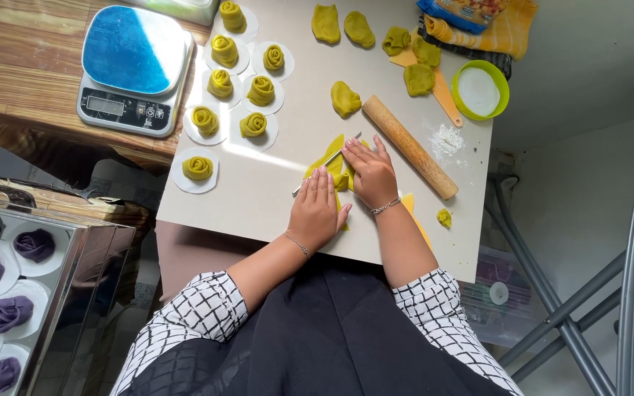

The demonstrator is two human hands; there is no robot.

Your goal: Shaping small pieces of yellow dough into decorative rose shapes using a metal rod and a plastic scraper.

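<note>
My left hand [315,209] and my right hand [370,174] lie side by side, palms down, on flattened yellow-green dough [332,156] spread on a beige board [258,191]. Between my fingers a small roll of dough [341,182] shows. A thin metal stick [326,163] lies across the dough just beyond my fingertips. A wooden rolling pin [409,146] rests diagonally to the right of my right hand. Both wrists wear thin bracelets.
Several rose-shaped dough pieces on white paper rounds [221,84] sit at the board's left. Dough lumps [346,98] lie at the top. A green-rimmed bowl of flour [480,89], a kitchen scale [135,70] and a metal tray of purple dough roses [9,293] are around.
</note>
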